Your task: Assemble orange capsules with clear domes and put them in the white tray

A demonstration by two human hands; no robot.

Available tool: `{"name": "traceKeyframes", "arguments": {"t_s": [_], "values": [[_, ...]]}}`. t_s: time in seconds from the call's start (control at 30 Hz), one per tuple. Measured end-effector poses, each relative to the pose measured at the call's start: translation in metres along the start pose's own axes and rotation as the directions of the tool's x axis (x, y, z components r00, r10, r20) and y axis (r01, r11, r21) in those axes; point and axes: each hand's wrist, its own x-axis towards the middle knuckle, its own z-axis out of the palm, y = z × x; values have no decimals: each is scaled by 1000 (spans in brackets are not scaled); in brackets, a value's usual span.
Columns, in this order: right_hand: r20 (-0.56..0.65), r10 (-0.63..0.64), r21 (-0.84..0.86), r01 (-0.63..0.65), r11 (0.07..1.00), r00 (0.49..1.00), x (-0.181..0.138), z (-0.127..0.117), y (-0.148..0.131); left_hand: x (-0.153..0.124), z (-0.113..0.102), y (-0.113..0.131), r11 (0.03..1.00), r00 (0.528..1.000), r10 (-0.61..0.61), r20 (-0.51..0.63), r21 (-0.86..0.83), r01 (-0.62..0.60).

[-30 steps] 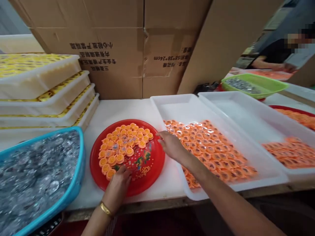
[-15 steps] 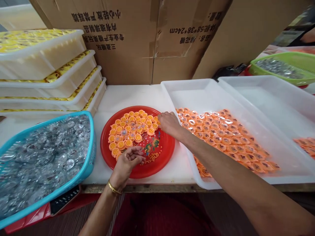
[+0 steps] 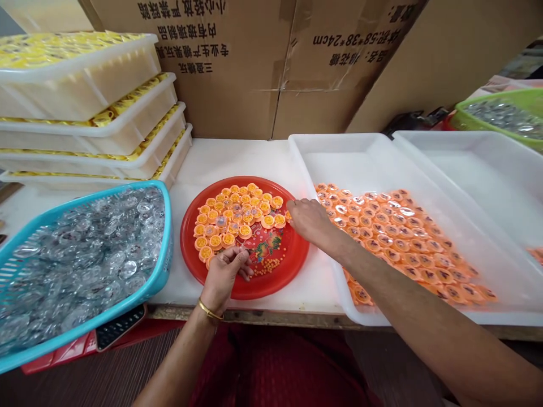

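Observation:
A round red tray [image 3: 297,249] holds many small orange plastic cups [image 3: 245,230] with yellow beads inside, a few covered by clear discs. Loose orange beads [image 3: 271,264] lie on its floral bottom. Over the tray's near left part is my left hand [image 3: 227,271], thumb and forefinger pinched together; what they hold, if anything, is too small to make out. My right hand [image 3: 309,220] reaches to the tray's right side, its fingers curled down on an orange cup [image 3: 289,216] that is mostly hidden by them.
To the left, a blue basket [image 3: 166,232] is full of clear plastic domes. Stacked white trays [image 3: 123,62] of yellow pieces rise behind it. On the right, a white tray [image 3: 339,144] holds rows of covered orange cups. Cardboard boxes [image 3: 241,107] close off the back.
The whole view has shifted slightly. My left thumb and forefinger have come together. Near my right hand, orange cups now sit more spread out along the tray's right side.

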Motion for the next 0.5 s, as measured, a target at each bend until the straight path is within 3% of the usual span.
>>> {"name": "traceKeyframes", "arguments": {"t_s": [0.3, 0.5], "values": [[-37, 9, 57, -7, 998, 999, -5, -1, 3, -1, 2, -3, 997, 1000, 16, -8, 82, -15], [-66, 71, 188, -58, 981, 995, -9, -12, 9, 1, 1, -7, 991, 999, 45, 8, 122, -46]]}}
